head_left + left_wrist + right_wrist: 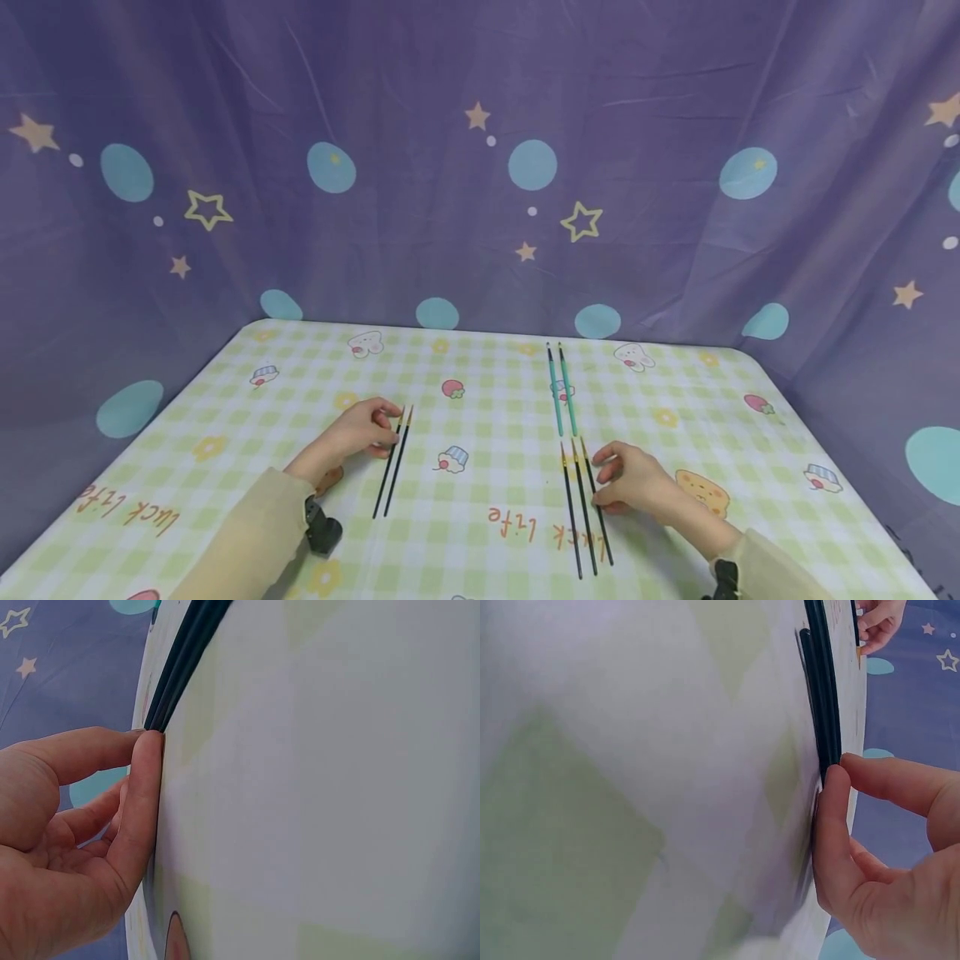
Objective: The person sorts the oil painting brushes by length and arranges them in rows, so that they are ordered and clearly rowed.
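Observation:
My left hand [362, 429] is at the leftmost of two black paintbrushes [397, 462] with gold ferrules. Thumb and index finger pinch it near its bristle end, as the left wrist view shows close up. On the right side lie three similar black paintbrushes [583, 508], side by side with bristles pointing away from me. Beside the outermost of these rests my right hand [630, 479]. Its thumb touches the handle, while the index fingertip stands apart from the thumb, close to the ferrule. All the paintbrushes lie flat.
Two green-handled paintbrushes [562, 392] lie beyond the right black group, almost touching its bristle tips. A green-and-white checked cloth [480, 367] with cartoon prints covers the table. Behind it hangs a purple curtain [420, 233] with stars and dots.

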`<state>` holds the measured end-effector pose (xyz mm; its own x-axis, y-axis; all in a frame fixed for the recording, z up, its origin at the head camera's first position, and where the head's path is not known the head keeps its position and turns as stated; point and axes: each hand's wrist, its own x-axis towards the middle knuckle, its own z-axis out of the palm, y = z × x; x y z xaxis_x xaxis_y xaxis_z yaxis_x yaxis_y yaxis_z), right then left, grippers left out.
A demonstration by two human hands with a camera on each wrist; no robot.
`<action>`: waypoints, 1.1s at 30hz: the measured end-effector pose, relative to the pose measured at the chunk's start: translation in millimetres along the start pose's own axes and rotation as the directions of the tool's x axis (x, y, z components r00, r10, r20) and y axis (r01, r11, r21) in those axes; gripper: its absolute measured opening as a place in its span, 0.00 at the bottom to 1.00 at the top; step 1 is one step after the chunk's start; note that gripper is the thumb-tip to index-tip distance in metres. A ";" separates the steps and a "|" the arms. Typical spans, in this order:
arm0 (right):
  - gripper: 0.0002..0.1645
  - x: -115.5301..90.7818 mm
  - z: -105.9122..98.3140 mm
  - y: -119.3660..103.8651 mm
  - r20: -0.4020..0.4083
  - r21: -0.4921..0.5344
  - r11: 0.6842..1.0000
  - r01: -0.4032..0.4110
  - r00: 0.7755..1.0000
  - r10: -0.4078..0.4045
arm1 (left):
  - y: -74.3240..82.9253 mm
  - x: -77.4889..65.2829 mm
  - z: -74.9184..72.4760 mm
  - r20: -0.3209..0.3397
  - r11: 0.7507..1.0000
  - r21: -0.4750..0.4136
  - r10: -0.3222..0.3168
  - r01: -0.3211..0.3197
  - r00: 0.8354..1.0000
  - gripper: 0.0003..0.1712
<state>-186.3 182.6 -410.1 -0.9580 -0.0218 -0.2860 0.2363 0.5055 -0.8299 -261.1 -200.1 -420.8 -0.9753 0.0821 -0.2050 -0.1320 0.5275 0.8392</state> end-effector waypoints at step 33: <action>0.22 30.5 99.1 -90.3 0.173 0.134 0.967 0.219 0.955 -0.240 | -1.1 -1.3 -1.2 0.023 1.000 -0.015 0.017 -0.016 1.000 0.24</action>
<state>-220.7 50.8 -391.4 -0.9438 -0.2911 -0.1567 0.0407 0.3681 -0.9289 -259.9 -201.8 -420.9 -0.9730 0.1104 -0.2025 -0.1187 0.5129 0.8502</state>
